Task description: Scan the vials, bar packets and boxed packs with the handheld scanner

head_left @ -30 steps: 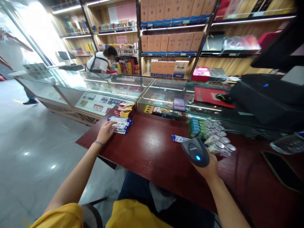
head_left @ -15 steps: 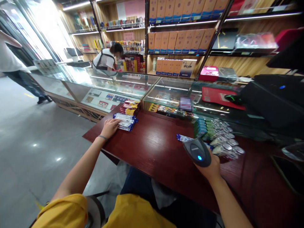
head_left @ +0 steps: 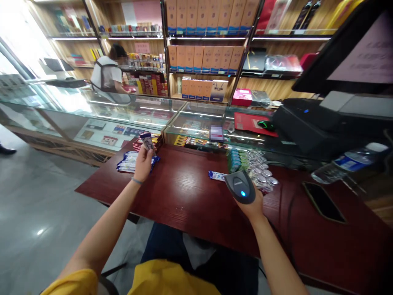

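Desk (head_left: pixel 184 196) by glass counter (head_left: pixel 132 108): left hand (head_left: pixel 143 165) pinched packet (head_left: pixel 147 140) by its lower end above pile (head_left: pixel 127 162), presumably keeping its top uncovered; right hand (head_left: pixel 255 205) gripped scanner (head_left: pixel 240 186), likely for aiming.

A pile of packets (head_left: pixel 125 163) lies on the left of the surface (head_left: pixel 184 192), with a second pile (head_left: pixel 137 144) behind it. The left hand (head_left: pixel 143 164) is above the first pile, one packet (head_left: pixel 147 141) in its fingers. Well to the right, a lone packet (head_left: pixel 216 176) lies just beside the scanner (head_left: pixel 240 188) in the right hand (head_left: pixel 258 200). Behind these stand cans (head_left: pixel 260 170). Farther right lies a phone (head_left: pixel 324 201), a bottle (head_left: pixel 346 164) beyond it. Behind the surface runs a display case (head_left: pixel 204 107), a mouse (head_left: pixel 266 124) on its top; shelves (head_left: pixel 205 38) holding boxes (head_left: pixel 202 58) are farthest back.
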The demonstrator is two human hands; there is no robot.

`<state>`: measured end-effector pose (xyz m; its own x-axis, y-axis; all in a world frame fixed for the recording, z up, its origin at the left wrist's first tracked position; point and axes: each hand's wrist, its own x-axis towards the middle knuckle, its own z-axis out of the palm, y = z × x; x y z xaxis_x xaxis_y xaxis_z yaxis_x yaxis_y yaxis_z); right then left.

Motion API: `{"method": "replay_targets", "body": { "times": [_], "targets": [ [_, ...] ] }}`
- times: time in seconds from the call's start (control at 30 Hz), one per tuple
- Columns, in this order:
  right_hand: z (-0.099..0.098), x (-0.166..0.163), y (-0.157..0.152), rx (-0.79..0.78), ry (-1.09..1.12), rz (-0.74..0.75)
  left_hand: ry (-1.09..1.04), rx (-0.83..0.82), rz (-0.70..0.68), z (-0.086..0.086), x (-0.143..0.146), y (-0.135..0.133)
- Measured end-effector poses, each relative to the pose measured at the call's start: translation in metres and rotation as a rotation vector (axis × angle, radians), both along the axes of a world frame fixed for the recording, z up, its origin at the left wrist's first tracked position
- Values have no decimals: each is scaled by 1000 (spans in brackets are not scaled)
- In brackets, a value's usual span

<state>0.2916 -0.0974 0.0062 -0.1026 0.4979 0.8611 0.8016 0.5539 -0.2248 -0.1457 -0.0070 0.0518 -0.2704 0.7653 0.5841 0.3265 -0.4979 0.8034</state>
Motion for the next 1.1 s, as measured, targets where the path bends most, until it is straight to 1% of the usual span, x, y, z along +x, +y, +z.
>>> {"method": "replay_targets", "body": {
  "times": [0.1, 0.17, 0.27, 0.37, 0.43, 0.5, 0.6, 0.7, 0.83, 1.0, 1.1],
  "targets": [
    [2, 3, -1, -15, 40, -23, -329, -95, -269, 6, 70, 11],
    [2, 5, -1, -33, 57, -47, -475, -238, -427, 6, 114, 15],
    [1, 9, -1, -94, 74, -73, -569, -500, -521, -1, 169, 17],
    [1, 13, -1, -180, 105, -97, -581, -624, -662, -9, 202, 13],
    [3, 15, -1, -258, 139, -123, -559, -660, -766, -14, 211, 10],
    [6, 17, -1, -355, 169, -136, -511, -694, -812, -18, 212, 8],
    [14, 17, -3, -483, 186, -123, -440, -692, -754, -22, 207, 8],
    [21, 15, -5, -542, 153, -110, -383, -671, -680, -25, 201, 11],
    [26, 11, -7, -609, 51, -79, -306, -671, -637, -30, 196, 15],
    [30, 9, -8, -608, -77, -60, -207, -644, -581, -31, 194, 18],
    [31, 9, -9, -600, -68, -62, -230, -642, -603, -28, 193, 16]
  ]
}}
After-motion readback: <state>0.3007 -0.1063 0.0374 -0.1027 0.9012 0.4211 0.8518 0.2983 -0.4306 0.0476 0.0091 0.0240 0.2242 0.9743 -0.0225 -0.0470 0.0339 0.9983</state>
